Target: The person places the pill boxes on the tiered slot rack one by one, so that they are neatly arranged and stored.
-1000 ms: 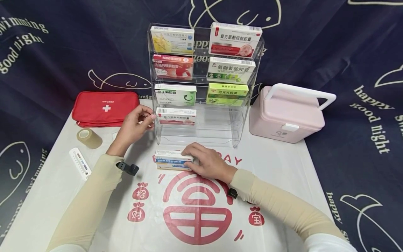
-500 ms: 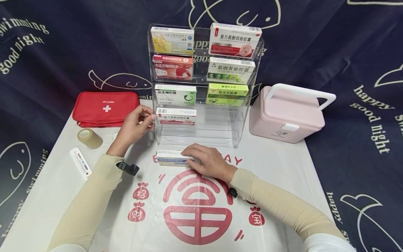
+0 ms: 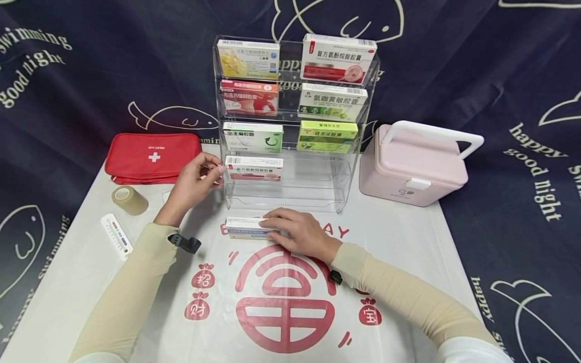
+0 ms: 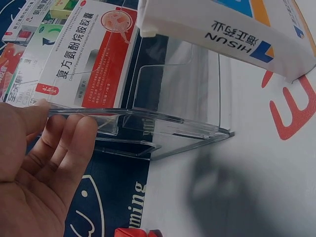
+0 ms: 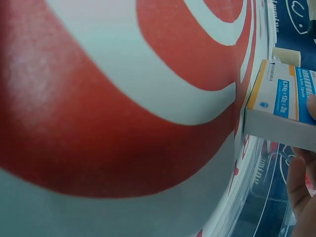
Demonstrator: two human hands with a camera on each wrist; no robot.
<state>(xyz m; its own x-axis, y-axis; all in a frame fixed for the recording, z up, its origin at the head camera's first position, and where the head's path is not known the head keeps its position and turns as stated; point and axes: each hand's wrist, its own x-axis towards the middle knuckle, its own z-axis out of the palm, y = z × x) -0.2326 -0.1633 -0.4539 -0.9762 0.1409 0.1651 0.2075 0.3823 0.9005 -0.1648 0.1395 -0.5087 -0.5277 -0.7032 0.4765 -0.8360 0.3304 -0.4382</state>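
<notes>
A clear acrylic rack (image 3: 290, 194) stands at the back of the mat and holds several medicine boxes. My left hand (image 3: 199, 176) holds the rack's left front edge (image 4: 148, 116) between thumb and fingertips, beside a red-and-white box (image 3: 254, 168) on the lowest filled tier. In front of the rack a white-and-blue medicine box (image 3: 247, 228) lies on the mat. My right hand (image 3: 295, 232) grips that box from its right end, fingers over the top. The right wrist view shows the box (image 5: 281, 98) close up with a fingertip (image 5: 312, 106) on it.
A red first-aid pouch (image 3: 152, 155), a tan tape roll (image 3: 128, 199) and a white strip-shaped device (image 3: 115, 235) lie to the left. A pink carry case (image 3: 415, 166) with a white handle stands right of the rack. A white mat with red print (image 3: 281, 302) covers the table.
The right hand has shifted the white-and-blue box slightly to the right and tilted it, so less of its blue face shows. The left hand has stayed on the rack.
</notes>
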